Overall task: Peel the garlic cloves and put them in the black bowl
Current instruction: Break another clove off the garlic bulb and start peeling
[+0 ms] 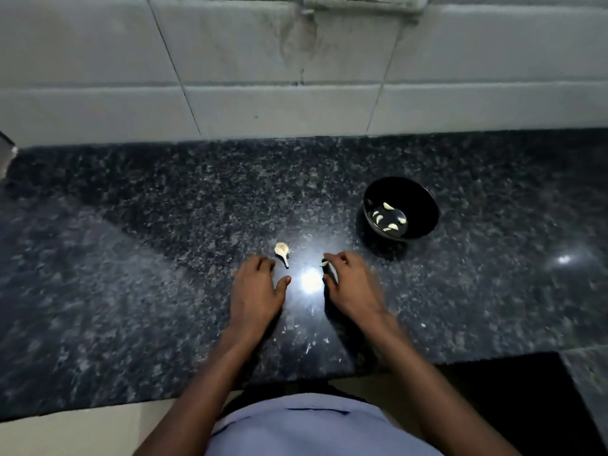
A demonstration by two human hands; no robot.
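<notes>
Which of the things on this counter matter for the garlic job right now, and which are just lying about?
Job:
- black bowl, holding peeled cloves
- garlic clove pinched in the right hand
- garlic stem remnant on the counter, just beyond the left hand

Lying about:
- peel scraps on the granite counter
- wall fitting above the tiles
- pale object at the left edge, unclear

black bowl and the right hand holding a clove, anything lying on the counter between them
Nothing: in the head view only bare speckled dark granite counter lies between the round black bowl and the right hand pinching a small pale garlic clove.
</notes>
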